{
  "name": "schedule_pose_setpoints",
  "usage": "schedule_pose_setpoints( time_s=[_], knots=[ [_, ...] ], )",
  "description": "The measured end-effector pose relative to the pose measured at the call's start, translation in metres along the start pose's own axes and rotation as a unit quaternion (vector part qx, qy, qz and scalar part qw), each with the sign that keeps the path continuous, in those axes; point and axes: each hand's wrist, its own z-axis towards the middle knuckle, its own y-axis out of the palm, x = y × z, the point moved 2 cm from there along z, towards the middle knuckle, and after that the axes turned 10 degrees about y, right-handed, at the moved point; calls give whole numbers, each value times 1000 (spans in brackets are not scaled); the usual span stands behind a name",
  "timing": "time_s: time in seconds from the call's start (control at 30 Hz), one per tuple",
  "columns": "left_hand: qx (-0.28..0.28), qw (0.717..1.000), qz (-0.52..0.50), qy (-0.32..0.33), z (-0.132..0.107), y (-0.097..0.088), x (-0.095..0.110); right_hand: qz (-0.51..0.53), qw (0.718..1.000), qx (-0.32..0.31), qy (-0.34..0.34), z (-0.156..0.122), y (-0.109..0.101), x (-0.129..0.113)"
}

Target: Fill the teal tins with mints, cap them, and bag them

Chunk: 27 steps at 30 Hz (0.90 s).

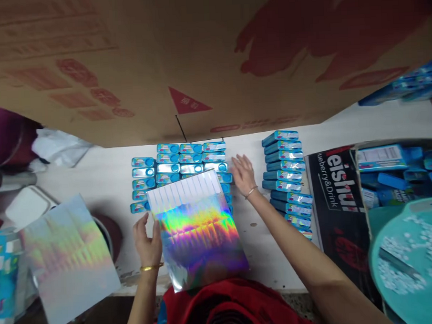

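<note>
A shiny rainbow sticker sheet [201, 229] with a row of narrow white strips along its far edge lies in front of me, its far part over several small blue boxes [167, 158] set in rows. My left hand [148, 241] is at the sheet's left edge, thumb and fingers apart; whether the thumb touches the sheet I cannot tell. Flat and spread, my right hand [243, 175] is just right of the boxes, holding nothing. Farther right, a column of similar blue boxes [286, 171] leans front to back.
A large cardboard carton [144, 88] walls off the back. To the left are another shiny sheet [72, 264] and a white lid-like piece [28, 208]. At right, a black printed carton [337, 190] holds blue boxes, and a teal basin [414, 268] contains small white bits and a metal tool.
</note>
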Motion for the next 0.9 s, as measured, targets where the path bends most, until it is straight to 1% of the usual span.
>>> schedule_pose_setpoints(
  time_s=[0.03, 0.07, 0.1, 0.13, 0.2, 0.27, 0.33, 0.4, 0.47, 0.53, 0.6, 0.67, 0.73, 0.77, 0.83, 0.9],
  knots=[
    [-1, 1000, -3, -31, -5, 0, -4, 2, 999, 31, -18, -5, -5, -8],
    [-1, 998, -9, -59, -9, 0, -7, 2, 998, 48, -42, -12, -9, -19],
    [-1, 997, -15, -80, -12, 1, -10, -4, 996, 46, -73, -20, -11, -32],
    [-2, 995, -23, -92, -12, 2, -11, -14, 994, 25, -110, -29, -10, -47],
    [7, 994, -48, -101, -10, 4, -11, -48, 980, -52, -188, -49, -1, -79],
    [27, 991, -80, -101, -5, 3, -9, -84, 953, -142, -253, -68, 15, -106],
    [42, 988, -117, -94, -2, 1, -5, -112, 924, -210, -300, -83, 32, -124],
    [43, 984, -153, -83, -3, -3, 2, -128, 902, -247, -330, -92, 43, -135],
    [32, 976, -202, -79, -6, -9, 11, -135, 893, -256, -345, -96, 46, -145],
    [15, 965, -250, -80, -10, -17, 22, -133, 892, -244, -356, -97, 38, -157],
    [-2, 944, -319, -87, -13, -29, 36, -122, 895, -219, -370, -99, 22, -173],
    [-4, 912, -398, -94, -14, -46, 52, -100, 896, -197, -386, -102, 2, -193],
    [10, 888, -451, -87, -13, -67, 68, -75, 894, -198, -394, -107, -16, -213],
    [21, 887, -455, -73, -12, -78, 75, -63, 893, -209, -393, -110, -23, -221],
    [41, 895, -442, -38, -12, -97, 86, -48, 890, -242, -385, -115, -36, -235],
    [54, 905, -422, -7, -13, -111, 91, -47, 885, -263, -383, -118, -46, -245]
  ],
)
